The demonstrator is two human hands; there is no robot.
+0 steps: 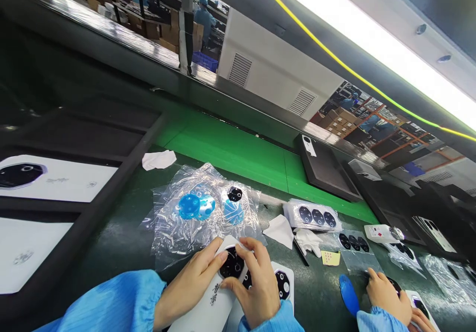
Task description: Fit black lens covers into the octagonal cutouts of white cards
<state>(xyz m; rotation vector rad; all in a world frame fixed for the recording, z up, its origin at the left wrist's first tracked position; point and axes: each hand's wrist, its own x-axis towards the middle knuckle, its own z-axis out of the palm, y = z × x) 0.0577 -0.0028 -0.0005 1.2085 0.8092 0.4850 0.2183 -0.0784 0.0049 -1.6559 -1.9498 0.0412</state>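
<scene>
A white phone back cover (203, 309) with a round black camera lens panel (231, 263) at its top is between my hands, tilted. My left hand (195, 280) grips the cover's left edge, thumb near the lens panel. My right hand (256, 282) curls over the right side, fingertips at the lens panel and thumb on the white surface. Partly behind my right hand lies another white back cover (290, 277) with a black lens panel. Just beyond my hands, clear plastic bags (171, 238) bear blue round films (189, 206) and a black lens panel (234, 194).
A co-worker's hands (388, 300) work at the right beside a blue oval film (348, 295). Lens panels in packs (312, 216), a white bottle (383, 233), a yellow note (330, 258) and cloths (279, 231) lie nearby. A black tray (100, 195) with white covers stands left; a green belt runs behind.
</scene>
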